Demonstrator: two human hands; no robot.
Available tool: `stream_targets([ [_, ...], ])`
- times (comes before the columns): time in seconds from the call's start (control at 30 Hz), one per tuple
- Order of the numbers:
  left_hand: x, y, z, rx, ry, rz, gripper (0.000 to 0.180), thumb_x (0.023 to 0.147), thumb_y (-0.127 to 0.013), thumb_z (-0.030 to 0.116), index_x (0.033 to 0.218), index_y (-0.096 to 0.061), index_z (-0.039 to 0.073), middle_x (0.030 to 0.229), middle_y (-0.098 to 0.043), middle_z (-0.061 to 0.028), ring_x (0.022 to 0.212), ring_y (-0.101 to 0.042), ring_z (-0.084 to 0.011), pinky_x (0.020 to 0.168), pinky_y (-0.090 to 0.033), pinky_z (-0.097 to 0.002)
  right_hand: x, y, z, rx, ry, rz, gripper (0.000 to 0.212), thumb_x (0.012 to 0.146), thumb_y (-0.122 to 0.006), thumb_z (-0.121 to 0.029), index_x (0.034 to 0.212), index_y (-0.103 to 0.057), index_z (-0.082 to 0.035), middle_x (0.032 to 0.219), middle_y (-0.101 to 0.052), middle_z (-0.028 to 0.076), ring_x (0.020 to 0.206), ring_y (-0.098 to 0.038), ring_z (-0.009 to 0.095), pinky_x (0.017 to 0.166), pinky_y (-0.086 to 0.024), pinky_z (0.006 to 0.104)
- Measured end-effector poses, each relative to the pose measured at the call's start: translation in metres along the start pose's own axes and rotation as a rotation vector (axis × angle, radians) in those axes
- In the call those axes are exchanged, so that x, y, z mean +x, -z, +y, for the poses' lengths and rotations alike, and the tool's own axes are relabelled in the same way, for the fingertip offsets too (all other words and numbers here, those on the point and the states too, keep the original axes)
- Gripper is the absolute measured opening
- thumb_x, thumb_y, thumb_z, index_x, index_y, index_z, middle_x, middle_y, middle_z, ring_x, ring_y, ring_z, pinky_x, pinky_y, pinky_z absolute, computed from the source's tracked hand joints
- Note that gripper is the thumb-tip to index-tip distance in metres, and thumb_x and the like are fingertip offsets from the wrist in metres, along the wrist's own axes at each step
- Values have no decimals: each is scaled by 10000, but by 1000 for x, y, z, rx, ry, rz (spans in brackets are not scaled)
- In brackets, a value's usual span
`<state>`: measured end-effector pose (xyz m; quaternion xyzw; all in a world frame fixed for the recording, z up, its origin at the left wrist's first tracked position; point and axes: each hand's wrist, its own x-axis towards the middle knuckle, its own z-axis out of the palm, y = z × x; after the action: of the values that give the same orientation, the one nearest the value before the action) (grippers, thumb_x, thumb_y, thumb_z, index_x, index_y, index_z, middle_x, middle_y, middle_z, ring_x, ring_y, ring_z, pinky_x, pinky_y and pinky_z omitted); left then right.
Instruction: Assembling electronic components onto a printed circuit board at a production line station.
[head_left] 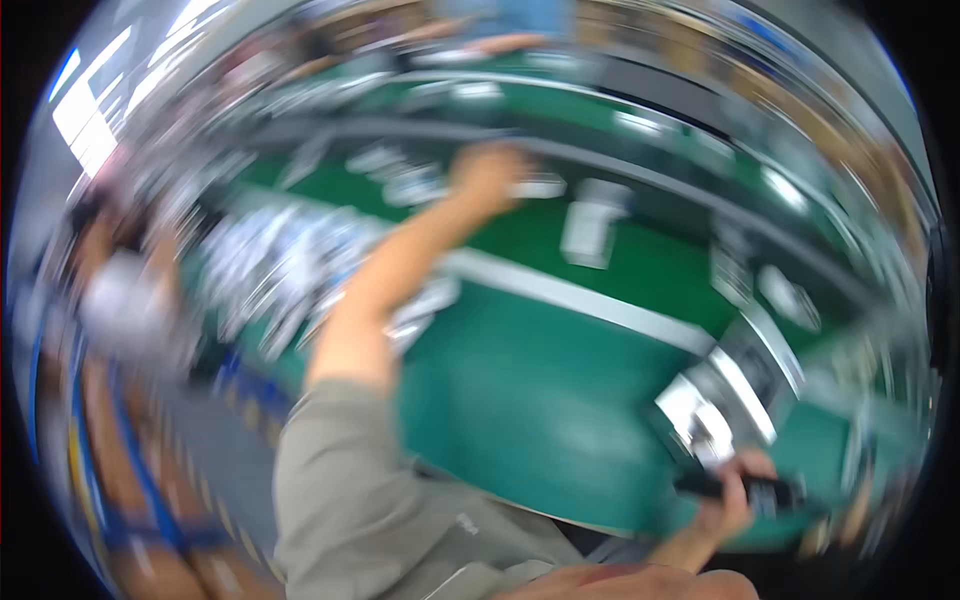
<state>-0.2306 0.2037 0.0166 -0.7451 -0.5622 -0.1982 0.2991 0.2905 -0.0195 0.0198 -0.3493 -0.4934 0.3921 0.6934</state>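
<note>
My left arm stretches across the bench to the far side, and my left hand (487, 175) is over the green strip. Right beside it lies a small whitish piece (541, 186); blur hides whether the fingers touch it, and whether they are open or closed. At the near right, my right hand (732, 502) is closed round a dark, elongated object (700, 485) whose kind I cannot make out. Just beyond this hand stands a shiny metal device (755, 385) with bright silver faces.
A green work mat (530, 370) covers the bench. Many white and silvery packets (290, 265) are heaped at the left. A white box-like piece (590, 225) and a pale rounded one (790, 298) sit along the far strip. Another person (130, 290) is at the left.
</note>
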Motion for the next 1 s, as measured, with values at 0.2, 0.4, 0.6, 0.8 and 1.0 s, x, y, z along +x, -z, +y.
stream_targets([
  [0.2,-20,118,59,-11,-336,55,278,793,-584,191,1055,-592,100,1011,-609,-70,996,-567,-252,966,-394,-469,34,15,10,-3,-34,-460,61,805,-526,-75,864,-525,-61,775,-537,76,727,-495,181,754,-420,284],
  [0.4,-95,143,199,-268,-468,69,185,777,-618,260,846,-576,95,744,-561,-83,701,-531,-268,834,-399,-474,50,15,40,-37,-15,-466,123,887,-510,-143,956,-542,-47,821,-560,100,761,-509,180,800,-427,294],
  [0.6,-146,133,244,-475,-481,-1,333,738,-694,367,906,-606,93,822,-615,-87,763,-559,-271,869,-385,-470,58,31,56,-117,14,-415,191,954,-496,-199,1033,-556,-35,860,-580,119,790,-520,179,839,-432,302],
  [0.8,-165,137,228,-459,-478,-52,278,747,-685,338,908,-628,119,858,-639,-74,807,-575,-269,851,-387,-456,80,76,72,-150,47,-287,239,903,-544,-249,917,-543,-10,815,-563,130,709,-516,231,681,-448,335],
  [1.0,-173,124,225,-520,-377,-79,219,753,-660,339,863,-655,150,884,-664,-51,823,-590,-258,813,-397,-442,73,19,83,-175,202,-308,300,910,-583,-317,817,-558,-33,609,-495,70,507,-449,180,479,-387,282],
])
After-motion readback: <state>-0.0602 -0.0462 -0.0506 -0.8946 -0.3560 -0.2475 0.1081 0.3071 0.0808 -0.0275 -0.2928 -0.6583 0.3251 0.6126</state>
